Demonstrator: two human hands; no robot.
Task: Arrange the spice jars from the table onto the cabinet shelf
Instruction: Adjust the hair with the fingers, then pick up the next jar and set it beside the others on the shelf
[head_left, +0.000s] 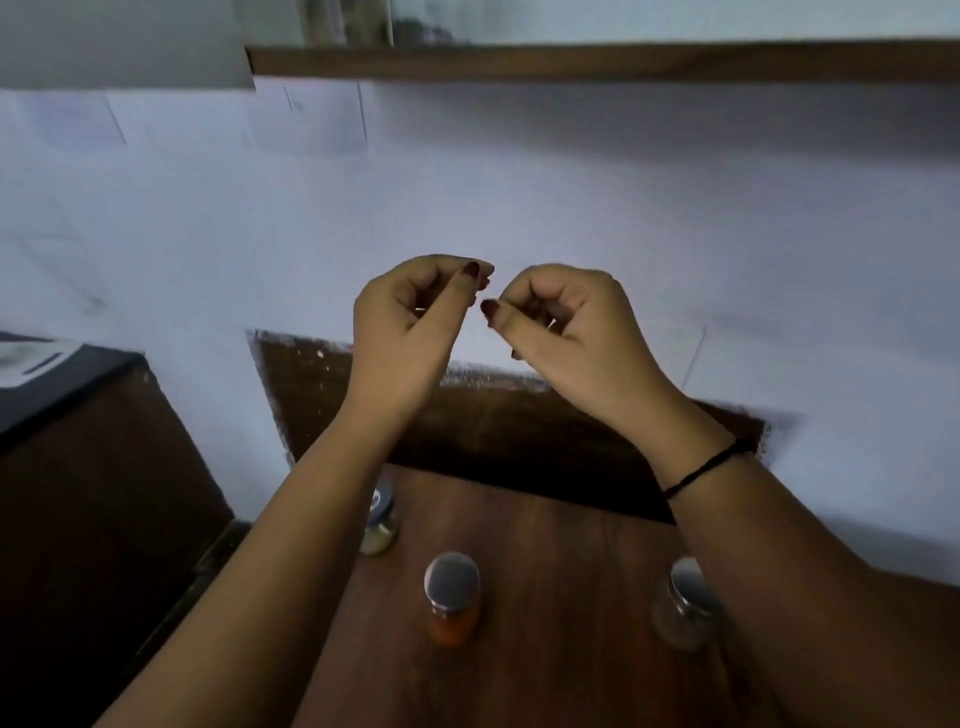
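Note:
Three spice jars with silver lids stand on the wooden table (561, 571): a pale yellow-filled jar (382, 522) partly behind my left forearm, an orange-filled jar (453, 597) in the middle, and a dark-filled jar (685, 605) beside my right forearm. My left hand (415, 317) and my right hand (558, 317) are raised side by side well above the table, in front of the white wall, fingers curled in with nothing in them. The wooden cabinet shelf (597, 61) runs across the top of the view, with something dark and blurred standing on it at the left.
A white cabinet panel (124, 41) hangs at the top left beside the shelf. A dark counter (62, 379) with a white object on it sits at the left edge. The white wall (675, 218) fills the space between table and shelf.

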